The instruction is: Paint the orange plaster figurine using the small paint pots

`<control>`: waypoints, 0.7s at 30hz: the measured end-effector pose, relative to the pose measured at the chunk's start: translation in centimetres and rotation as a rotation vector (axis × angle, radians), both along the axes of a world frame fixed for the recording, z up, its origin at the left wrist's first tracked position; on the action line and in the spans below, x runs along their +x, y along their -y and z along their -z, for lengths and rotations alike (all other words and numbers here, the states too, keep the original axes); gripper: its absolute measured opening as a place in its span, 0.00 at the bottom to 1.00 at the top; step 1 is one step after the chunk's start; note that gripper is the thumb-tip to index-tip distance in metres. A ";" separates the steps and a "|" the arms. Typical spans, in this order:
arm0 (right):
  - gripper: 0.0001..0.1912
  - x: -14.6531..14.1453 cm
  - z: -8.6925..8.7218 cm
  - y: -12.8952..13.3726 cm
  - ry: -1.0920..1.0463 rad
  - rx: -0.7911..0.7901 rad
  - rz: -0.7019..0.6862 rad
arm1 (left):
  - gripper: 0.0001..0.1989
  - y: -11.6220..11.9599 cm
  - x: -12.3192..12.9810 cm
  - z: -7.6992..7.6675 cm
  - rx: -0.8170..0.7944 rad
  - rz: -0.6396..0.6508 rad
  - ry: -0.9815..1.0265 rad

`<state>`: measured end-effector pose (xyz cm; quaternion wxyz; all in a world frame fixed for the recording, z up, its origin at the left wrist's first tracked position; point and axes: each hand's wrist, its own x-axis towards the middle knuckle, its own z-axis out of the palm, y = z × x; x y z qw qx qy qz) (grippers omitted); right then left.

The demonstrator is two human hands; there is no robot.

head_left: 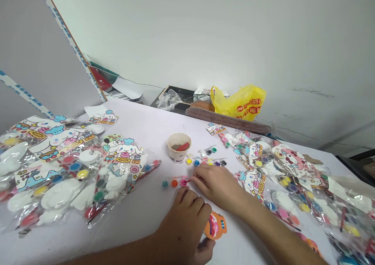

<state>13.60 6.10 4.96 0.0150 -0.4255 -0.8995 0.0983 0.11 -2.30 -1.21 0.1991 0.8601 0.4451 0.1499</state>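
Note:
My right hand (215, 183) pinches a thin paintbrush (188, 181), its tip in the pink paint pot (184, 183). That pot ends a short strip with an orange pot (174, 183) and a teal pot (165, 184). My left hand (187, 222) is curled, its thumb and fingers around the edge of an orange painted piece (222, 226) with pink, white, purple and blue markings. Part of this piece is hidden behind the hand. Beyond my hands stands a paper cup (177, 155) with murky liquid and red sticks in it.
More paint pots (197, 162) sit behind my right hand. Clear bags of white figures and paints (61, 190) cover the left side; similar bags (287, 202) lie on the right. At the back are a yellow plastic bag (240, 102) and a dark tray (187, 97) against the wall.

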 end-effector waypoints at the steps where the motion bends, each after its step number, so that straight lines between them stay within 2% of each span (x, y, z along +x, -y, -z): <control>1: 0.14 0.0 -0.1 0.1 -0.005 0.004 0.001 | 0.15 0.0 0.0 0.0 0.001 0.005 0.002; 11: 0.09 0.7 -1.4 0.1 0.024 0.004 0.016 | 0.15 0.0 0.0 0.4 0.050 0.060 -0.033; 21: 0.13 0.4 -1.3 0.5 0.070 0.040 0.024 | 0.14 0.2 0.0 0.6 0.050 0.046 0.005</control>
